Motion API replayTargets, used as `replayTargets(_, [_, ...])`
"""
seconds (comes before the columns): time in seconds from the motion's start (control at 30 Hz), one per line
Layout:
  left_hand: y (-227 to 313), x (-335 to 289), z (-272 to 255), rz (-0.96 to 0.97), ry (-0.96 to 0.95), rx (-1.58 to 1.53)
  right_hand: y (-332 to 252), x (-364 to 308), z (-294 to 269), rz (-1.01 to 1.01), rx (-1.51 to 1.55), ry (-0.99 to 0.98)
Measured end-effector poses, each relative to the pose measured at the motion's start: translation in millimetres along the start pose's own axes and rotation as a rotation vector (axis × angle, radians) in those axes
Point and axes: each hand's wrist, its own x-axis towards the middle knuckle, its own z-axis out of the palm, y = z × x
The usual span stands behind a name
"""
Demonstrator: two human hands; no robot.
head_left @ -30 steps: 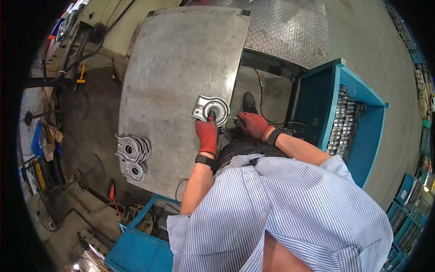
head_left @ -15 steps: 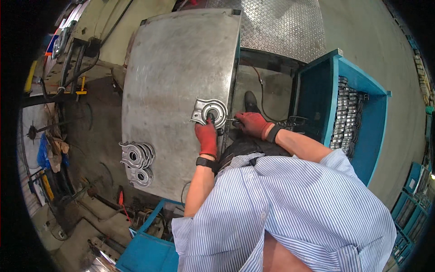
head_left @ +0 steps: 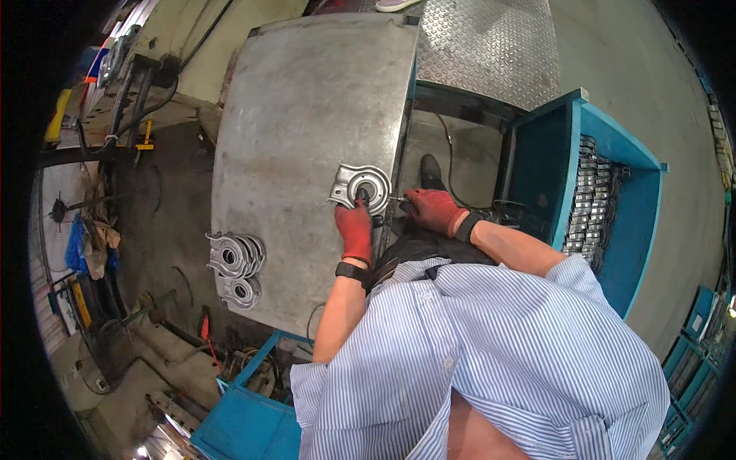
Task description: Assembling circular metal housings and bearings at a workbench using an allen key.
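Note:
A grey stamped metal bracket (head_left: 346,182) with a round ringed opening lies at the right edge of the steel tabletop (head_left: 307,107). My left hand (head_left: 355,231), in a red glove with dark fingertips, grips its near side, fingers reaching into the ring. On the right, my gloved right hand (head_left: 434,211) is closed on a thin metal tool (head_left: 397,199) whose tip points at the ring's outer edge. Whether the tip touches the metal I cannot tell. The tool's handle is mostly hidden in my fingers.
Several similar brackets (head_left: 251,251) lie overlapped at the table's left edge. To the right stands a blue metal bin (head_left: 645,234) with rows of dark metal parts (head_left: 586,203). A diamond-plate sheet (head_left: 491,50) lies beyond. A blue frame (head_left: 249,418) stands at lower left.
The whole view has shifted slightly. Both hands keep nearly the same hold beside the bracket. A shoe now shows at the far top edge.

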Motion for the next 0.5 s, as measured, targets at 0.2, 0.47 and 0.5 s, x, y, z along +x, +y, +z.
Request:
replayTargets(0.2, [13,-1,-4,-0.054,-0.057,0.023,11,0,10,-0.002,-0.045,0.058])
replayTargets(0.47, [10,-4,0,0.089,0.007,-0.118,9,1,3,-0.034,0.066,0.12])
replayTargets(0.5, [0,-5,2,0.029,0.006,-0.104,-3,5,-3,0.065,0.03,-0.016])
